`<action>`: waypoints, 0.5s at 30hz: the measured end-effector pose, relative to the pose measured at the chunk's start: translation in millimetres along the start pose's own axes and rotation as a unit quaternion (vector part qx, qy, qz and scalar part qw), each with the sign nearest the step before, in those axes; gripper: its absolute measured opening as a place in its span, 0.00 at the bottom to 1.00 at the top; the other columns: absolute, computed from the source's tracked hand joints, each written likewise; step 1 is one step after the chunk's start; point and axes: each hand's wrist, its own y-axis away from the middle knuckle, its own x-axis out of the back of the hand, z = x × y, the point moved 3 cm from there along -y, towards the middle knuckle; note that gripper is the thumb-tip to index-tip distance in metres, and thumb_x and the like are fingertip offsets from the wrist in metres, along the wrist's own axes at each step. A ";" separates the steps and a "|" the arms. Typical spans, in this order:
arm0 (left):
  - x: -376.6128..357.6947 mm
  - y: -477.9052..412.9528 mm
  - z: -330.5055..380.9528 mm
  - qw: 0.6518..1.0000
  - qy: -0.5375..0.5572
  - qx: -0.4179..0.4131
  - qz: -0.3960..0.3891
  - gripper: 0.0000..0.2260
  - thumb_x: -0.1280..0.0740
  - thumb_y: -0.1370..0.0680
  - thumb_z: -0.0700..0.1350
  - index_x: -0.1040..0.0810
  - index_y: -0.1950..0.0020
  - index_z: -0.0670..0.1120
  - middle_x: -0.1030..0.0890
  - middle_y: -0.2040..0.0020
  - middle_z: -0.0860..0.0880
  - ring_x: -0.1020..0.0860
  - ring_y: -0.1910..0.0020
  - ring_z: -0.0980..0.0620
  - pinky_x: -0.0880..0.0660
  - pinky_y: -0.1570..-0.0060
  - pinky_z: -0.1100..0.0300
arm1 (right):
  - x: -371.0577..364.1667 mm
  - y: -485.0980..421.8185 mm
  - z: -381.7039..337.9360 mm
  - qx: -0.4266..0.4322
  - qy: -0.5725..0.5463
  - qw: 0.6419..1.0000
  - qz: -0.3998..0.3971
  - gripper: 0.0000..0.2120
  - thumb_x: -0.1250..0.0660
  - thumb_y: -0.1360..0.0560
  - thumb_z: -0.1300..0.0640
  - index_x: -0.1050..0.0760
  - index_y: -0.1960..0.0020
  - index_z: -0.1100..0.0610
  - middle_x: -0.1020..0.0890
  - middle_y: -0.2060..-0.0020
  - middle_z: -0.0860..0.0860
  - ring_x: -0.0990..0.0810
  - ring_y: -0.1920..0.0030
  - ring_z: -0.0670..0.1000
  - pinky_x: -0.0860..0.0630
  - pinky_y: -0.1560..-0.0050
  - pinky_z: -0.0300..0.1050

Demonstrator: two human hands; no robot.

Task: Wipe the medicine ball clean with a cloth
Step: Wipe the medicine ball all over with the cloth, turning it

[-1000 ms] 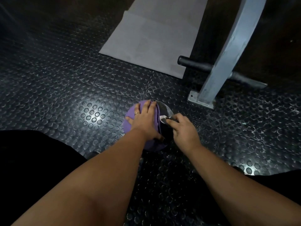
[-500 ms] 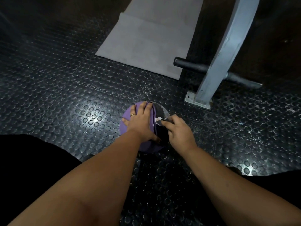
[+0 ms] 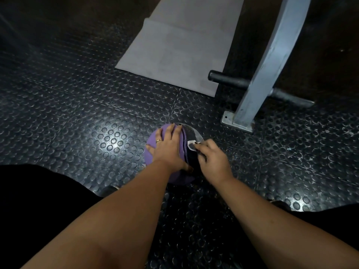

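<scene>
The ball (image 3: pixel 151 160) sits on the floor (image 3: pixel 77 113). The left hand (image 3: pixel 169 148) lies flat on top of it. The right hand (image 3: pixel 211 160) holds the cloth (image 3: pixel 191 145) against the ball's right side. A mat (image 3: pixel 174 55) lies behind the ball. Right of the mat stands a post (image 3: pixel 268 61), with a bar (image 3: pixel 227 79) behind it.

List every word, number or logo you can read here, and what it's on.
None can be read.
The medicine ball shows only plain purple, black and grey panels. No lettering shows on the cloth, the grey mat or the metal post.
</scene>
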 end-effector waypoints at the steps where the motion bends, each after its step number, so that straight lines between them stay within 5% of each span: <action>1: 0.5 0.6 1.0 1.000 -0.001 0.001 -0.002 0.63 0.18 0.42 0.61 0.57 0.19 0.58 0.58 0.20 0.59 0.61 0.21 0.41 0.51 0.34 0.20 | 2.5 -1.3 6.0 -0.019 0.006 1.000 0.011 0.16 0.36 0.25 0.64 0.21 0.40 0.54 0.25 0.51 0.50 0.22 0.54 0.53 0.23 0.51 0.45; 10: -7.3 5.2 10.6 0.997 0.029 0.069 0.033 0.60 0.20 0.38 0.62 0.58 0.19 0.56 0.58 0.20 0.57 0.60 0.21 0.40 0.50 0.35 0.20 | -3.0 -9.7 -0.1 -0.052 -0.033 0.997 0.051 0.12 0.35 0.23 0.60 0.20 0.42 0.55 0.22 0.51 0.52 0.23 0.56 0.50 0.27 0.54 0.39; 15: -10.1 2.0 17.3 0.993 0.048 0.096 0.050 0.48 0.28 0.27 0.56 0.59 0.19 0.55 0.59 0.19 0.54 0.60 0.21 0.38 0.49 0.35 0.19 | -10.6 -14.2 -13.8 -0.028 -0.058 0.997 0.048 0.11 0.35 0.24 0.61 0.19 0.44 0.57 0.21 0.50 0.52 0.22 0.53 0.50 0.27 0.50 0.37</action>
